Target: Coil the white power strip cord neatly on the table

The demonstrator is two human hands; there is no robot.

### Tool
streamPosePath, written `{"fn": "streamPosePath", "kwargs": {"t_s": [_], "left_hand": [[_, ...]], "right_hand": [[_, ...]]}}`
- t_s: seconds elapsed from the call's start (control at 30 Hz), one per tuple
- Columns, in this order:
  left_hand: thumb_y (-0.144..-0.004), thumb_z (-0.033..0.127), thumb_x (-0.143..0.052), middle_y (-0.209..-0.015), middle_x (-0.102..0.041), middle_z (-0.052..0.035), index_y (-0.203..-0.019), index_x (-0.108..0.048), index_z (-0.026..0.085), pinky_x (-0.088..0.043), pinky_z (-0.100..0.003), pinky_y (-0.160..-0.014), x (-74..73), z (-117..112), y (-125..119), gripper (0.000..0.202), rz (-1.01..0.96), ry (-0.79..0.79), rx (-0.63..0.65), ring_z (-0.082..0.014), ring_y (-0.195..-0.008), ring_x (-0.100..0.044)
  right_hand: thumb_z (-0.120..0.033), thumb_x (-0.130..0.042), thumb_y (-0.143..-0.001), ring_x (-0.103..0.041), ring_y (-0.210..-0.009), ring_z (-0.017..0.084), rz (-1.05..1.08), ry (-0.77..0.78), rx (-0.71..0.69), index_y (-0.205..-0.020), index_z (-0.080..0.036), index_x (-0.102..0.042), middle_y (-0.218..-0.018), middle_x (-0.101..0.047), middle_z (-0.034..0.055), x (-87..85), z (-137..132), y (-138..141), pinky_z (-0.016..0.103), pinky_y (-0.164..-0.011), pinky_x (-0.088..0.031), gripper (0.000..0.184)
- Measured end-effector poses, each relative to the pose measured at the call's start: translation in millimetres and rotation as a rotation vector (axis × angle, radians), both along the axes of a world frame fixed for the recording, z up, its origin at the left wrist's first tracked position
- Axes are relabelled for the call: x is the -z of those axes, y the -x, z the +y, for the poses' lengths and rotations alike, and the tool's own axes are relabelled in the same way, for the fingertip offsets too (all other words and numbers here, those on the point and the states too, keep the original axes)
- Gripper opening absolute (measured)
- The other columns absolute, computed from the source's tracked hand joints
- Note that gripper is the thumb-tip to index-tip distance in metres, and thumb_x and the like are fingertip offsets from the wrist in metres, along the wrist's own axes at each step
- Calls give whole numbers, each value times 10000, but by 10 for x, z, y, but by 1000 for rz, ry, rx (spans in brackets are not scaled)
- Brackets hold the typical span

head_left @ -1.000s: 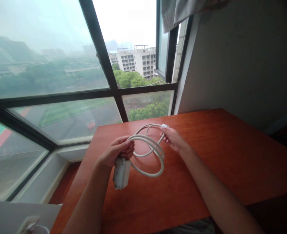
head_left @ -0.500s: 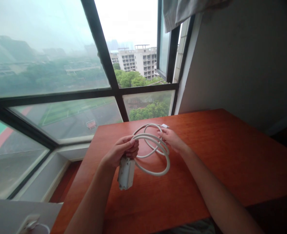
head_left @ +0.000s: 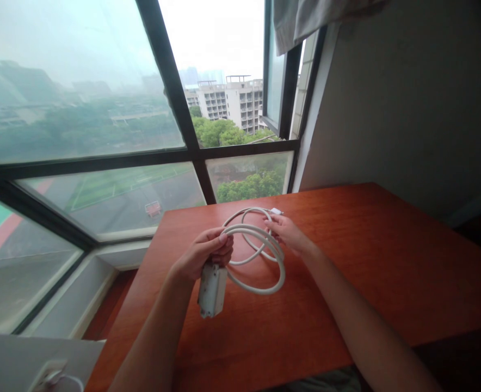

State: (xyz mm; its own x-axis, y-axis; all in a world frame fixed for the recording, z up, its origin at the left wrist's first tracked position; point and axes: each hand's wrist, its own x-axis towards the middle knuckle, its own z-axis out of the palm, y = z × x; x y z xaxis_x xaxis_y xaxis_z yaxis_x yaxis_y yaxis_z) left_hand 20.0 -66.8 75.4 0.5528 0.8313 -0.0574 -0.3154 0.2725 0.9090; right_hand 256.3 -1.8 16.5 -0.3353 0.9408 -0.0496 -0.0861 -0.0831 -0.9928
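Observation:
A white power strip (head_left: 212, 291) hangs from my left hand (head_left: 210, 249), its lower end pointing down over the tabletop. That hand is closed, and its thumb and forefinger also pinch the gathered loops of the white cord (head_left: 279, 279). At the right side of the coil, my right hand (head_left: 284, 231) is closed with its fingertips on the cord. The cord's plug (head_left: 276, 211) shows just beyond those fingers, close to the table surface. Some of the coil sags between both hands; whether the lowest loop touches the wood I cannot tell.
Under my hands is a reddish-brown wooden table (head_left: 387, 261). Dark-framed windows (head_left: 102, 160) stand along its far and left sides, one sash ajar. A grey wall (head_left: 395, 109) rises at the right. A wall socket with a white plug (head_left: 53, 377) is at bottom left.
Almost nothing differs. My left hand and the power strip have shifted very slightly to the right; the cord and my right hand look the same.

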Motion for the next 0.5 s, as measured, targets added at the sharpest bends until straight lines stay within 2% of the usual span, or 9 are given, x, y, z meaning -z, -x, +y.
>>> {"fn": "streamPosePath", "kwargs": {"t_s": [0.1, 0.2, 0.3, 0.37, 0.43, 0.5], "left_hand": [[-842, 329, -625, -579, -299, 67, -706, -414, 158, -197, -171, -431, 4, 2, 8, 304, 11, 0, 17, -31, -444, -253], [-855, 325, -612, -585, -296, 65, -711, -410, 161, -189, -174, -437, 12, -2, 9, 298, 14, 3, 34, -34, -453, -244], [-856, 328, -613, -586, -299, 64, -719, -417, 161, -183, -176, -441, 20, -7, -1, 292, 14, 5, 40, -36, -460, -233], [-853, 325, -619, -583, -302, 64, -720, -420, 160, -183, -179, -443, 20, -10, -8, 290, 17, 8, 47, -38, -462, -237], [-848, 320, -626, -584, -307, 63, -718, -421, 160, -183, -183, -444, 14, -13, -13, 291, 21, 17, 57, -39, -461, -245], [-843, 314, -631, -585, -310, 62, -715, -424, 159, -185, -185, -446, 8, -16, -14, 289, 25, 22, 62, -38, -460, -253]], "right_hand": [[-380, -568, -846, -513, -426, 94, -115, -47, 12, -1008, -191, -567, -609, -608, -28, 41, 49, -73, 186, -382, -378, 249], [-278, -550, -846, -547, -480, 126, -421, -209, 153, -1056, -214, -582, -637, -619, -12, 109, 106, -175, 232, -473, -442, 221], [-180, -615, -782, -615, -755, 205, -785, -473, 333, -1022, -214, -635, -852, -663, 72, 112, 101, -211, 332, -721, -491, 243], [-141, -620, -770, -580, -975, 267, -885, -656, 379, -1040, -204, -651, -1045, -639, 129, 58, 50, -167, 404, -883, -447, 279], [-147, -595, -805, -543, -1060, 276, -831, -809, 253, -1048, -213, -662, -1114, -622, 129, -16, -30, -82, 422, -944, -414, 260], [-210, -598, -836, -578, -990, 248, -694, -862, -16, -1005, -230, -683, -1051, -652, 93, -69, -117, 14, 383, -891, -449, 190]]}}
